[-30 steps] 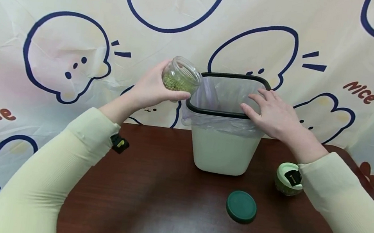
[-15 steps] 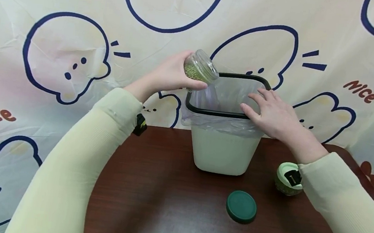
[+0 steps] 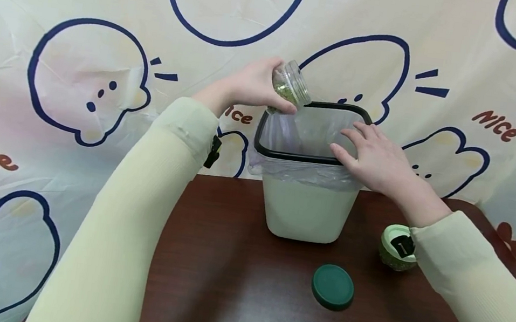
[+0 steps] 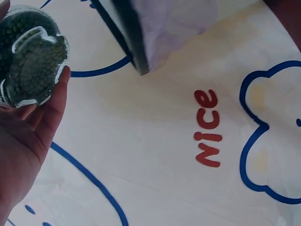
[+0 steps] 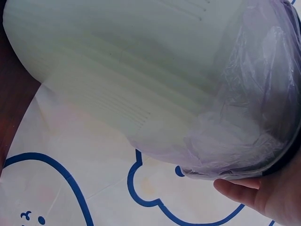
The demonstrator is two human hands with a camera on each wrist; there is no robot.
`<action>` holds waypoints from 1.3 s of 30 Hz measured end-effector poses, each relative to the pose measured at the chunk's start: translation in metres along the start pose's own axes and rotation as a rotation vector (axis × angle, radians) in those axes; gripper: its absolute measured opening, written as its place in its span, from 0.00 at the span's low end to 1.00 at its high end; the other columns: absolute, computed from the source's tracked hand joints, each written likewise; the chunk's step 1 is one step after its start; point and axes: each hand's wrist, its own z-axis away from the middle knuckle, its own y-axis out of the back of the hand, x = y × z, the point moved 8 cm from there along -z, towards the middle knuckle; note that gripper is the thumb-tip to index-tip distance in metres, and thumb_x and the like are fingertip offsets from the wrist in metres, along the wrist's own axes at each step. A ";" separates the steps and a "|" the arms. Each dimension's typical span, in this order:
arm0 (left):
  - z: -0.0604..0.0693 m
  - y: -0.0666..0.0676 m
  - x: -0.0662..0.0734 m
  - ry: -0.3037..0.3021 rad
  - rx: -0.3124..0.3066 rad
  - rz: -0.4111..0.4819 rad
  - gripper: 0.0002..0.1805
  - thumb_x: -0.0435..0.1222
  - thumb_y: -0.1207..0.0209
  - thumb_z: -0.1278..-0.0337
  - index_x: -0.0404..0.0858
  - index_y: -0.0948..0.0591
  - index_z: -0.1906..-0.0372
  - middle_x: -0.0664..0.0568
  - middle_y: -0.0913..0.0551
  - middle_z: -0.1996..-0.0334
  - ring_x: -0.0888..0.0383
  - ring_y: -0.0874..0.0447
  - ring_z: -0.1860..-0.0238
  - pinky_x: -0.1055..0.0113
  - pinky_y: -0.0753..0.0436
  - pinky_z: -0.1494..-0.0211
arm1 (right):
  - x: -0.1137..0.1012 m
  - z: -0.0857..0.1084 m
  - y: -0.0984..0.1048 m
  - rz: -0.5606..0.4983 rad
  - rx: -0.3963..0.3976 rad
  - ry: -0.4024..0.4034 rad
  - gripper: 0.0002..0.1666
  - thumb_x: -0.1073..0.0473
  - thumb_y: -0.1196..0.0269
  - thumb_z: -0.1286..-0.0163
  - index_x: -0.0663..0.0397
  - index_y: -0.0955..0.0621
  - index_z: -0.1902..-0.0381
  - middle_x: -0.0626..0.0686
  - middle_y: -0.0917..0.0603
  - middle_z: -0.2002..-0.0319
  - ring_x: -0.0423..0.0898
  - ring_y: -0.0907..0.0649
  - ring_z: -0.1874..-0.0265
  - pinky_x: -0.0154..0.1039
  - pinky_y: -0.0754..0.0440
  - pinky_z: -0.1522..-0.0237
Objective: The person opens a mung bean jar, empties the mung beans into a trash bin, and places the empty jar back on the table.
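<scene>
In the head view, my left hand (image 3: 258,85) grips a clear jar (image 3: 292,84) of small green beans, its mouth tilted right and down over the bin's left rim. The jar's base and beans (image 4: 35,66) face the left wrist view. A pale green trash bin (image 3: 307,211) with a black rim and a thin plastic liner (image 3: 305,174) stands upright below. My right hand (image 3: 378,158) rests at the bin's right rim, fingers spread and slightly bent over the opening. In the right wrist view, fingers (image 5: 237,190) show beside the liner's edge. The bin's bottom inside is hidden.
A dark green round lid (image 3: 333,287) lies on the brown table (image 3: 241,289) in front of the bin. Right of the bin, a small container with a pale green top (image 3: 396,239) is partly covered by the right sleeve. A printed cloth (image 3: 239,6) hangs behind.
My left hand has carried the jar right and up to the bin's left rim, tilting its mouth further down. The right hand has stayed at the rim.
</scene>
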 end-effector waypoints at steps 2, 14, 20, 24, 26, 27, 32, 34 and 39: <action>-0.002 0.003 0.003 0.007 -0.008 -0.024 0.46 0.47 0.26 0.58 0.36 0.36 0.34 0.48 0.25 0.46 0.56 0.26 0.48 0.65 0.24 0.47 | -0.001 0.000 0.000 0.000 -0.004 0.000 0.42 0.32 0.60 0.26 0.57 0.33 0.31 0.66 0.42 0.29 0.63 0.44 0.30 0.63 0.43 0.35; -0.006 0.006 0.013 0.018 -0.066 -0.161 0.47 0.46 0.26 0.58 0.37 0.37 0.33 0.49 0.27 0.44 0.56 0.27 0.48 0.64 0.24 0.47 | -0.001 0.000 0.002 0.010 -0.016 -0.006 0.42 0.32 0.60 0.26 0.57 0.34 0.30 0.65 0.43 0.29 0.63 0.44 0.30 0.65 0.41 0.36; -0.006 -0.004 0.009 0.000 -0.088 -0.154 0.44 0.42 0.26 0.58 0.36 0.35 0.36 0.47 0.26 0.45 0.54 0.26 0.49 0.63 0.23 0.48 | -0.002 0.000 0.002 0.008 -0.028 -0.002 0.42 0.32 0.60 0.26 0.57 0.35 0.29 0.65 0.43 0.28 0.63 0.45 0.29 0.64 0.43 0.36; -0.006 -0.007 0.007 -0.006 -0.105 -0.194 0.44 0.41 0.26 0.58 0.35 0.36 0.36 0.46 0.27 0.44 0.53 0.27 0.48 0.62 0.24 0.46 | -0.003 0.000 0.001 0.006 -0.031 0.001 0.43 0.32 0.60 0.26 0.57 0.35 0.29 0.66 0.43 0.28 0.63 0.45 0.29 0.64 0.44 0.35; -0.006 -0.006 0.009 -0.010 -0.107 -0.207 0.45 0.41 0.26 0.58 0.35 0.37 0.35 0.45 0.27 0.44 0.53 0.27 0.47 0.61 0.24 0.46 | -0.003 -0.001 0.001 0.006 -0.030 0.002 0.43 0.32 0.60 0.26 0.57 0.34 0.29 0.66 0.42 0.28 0.63 0.45 0.30 0.64 0.44 0.35; -0.006 -0.006 0.010 -0.013 -0.105 -0.210 0.45 0.41 0.26 0.58 0.35 0.37 0.35 0.45 0.27 0.44 0.52 0.27 0.47 0.61 0.24 0.46 | -0.003 -0.001 0.001 0.005 -0.029 0.002 0.42 0.32 0.60 0.26 0.57 0.34 0.29 0.66 0.42 0.29 0.63 0.44 0.30 0.64 0.44 0.35; -0.007 -0.003 0.018 -0.033 -0.086 -0.232 0.44 0.41 0.26 0.59 0.36 0.36 0.36 0.46 0.27 0.44 0.53 0.27 0.47 0.62 0.25 0.45 | -0.003 0.000 0.001 -0.001 -0.030 0.006 0.42 0.32 0.60 0.26 0.58 0.34 0.30 0.66 0.42 0.29 0.64 0.45 0.30 0.64 0.45 0.35; -0.007 -0.004 0.020 -0.034 -0.093 -0.254 0.44 0.42 0.26 0.59 0.36 0.35 0.37 0.47 0.26 0.44 0.54 0.27 0.48 0.62 0.25 0.45 | -0.003 0.000 0.001 -0.003 -0.029 0.008 0.42 0.33 0.59 0.26 0.58 0.34 0.30 0.66 0.42 0.29 0.64 0.45 0.30 0.64 0.46 0.34; -0.005 -0.009 0.017 -0.017 -0.117 -0.255 0.43 0.41 0.26 0.59 0.37 0.35 0.37 0.47 0.26 0.45 0.54 0.27 0.48 0.63 0.24 0.47 | -0.002 0.001 0.001 -0.002 -0.030 0.013 0.41 0.33 0.59 0.26 0.58 0.34 0.30 0.66 0.42 0.29 0.64 0.45 0.30 0.63 0.46 0.34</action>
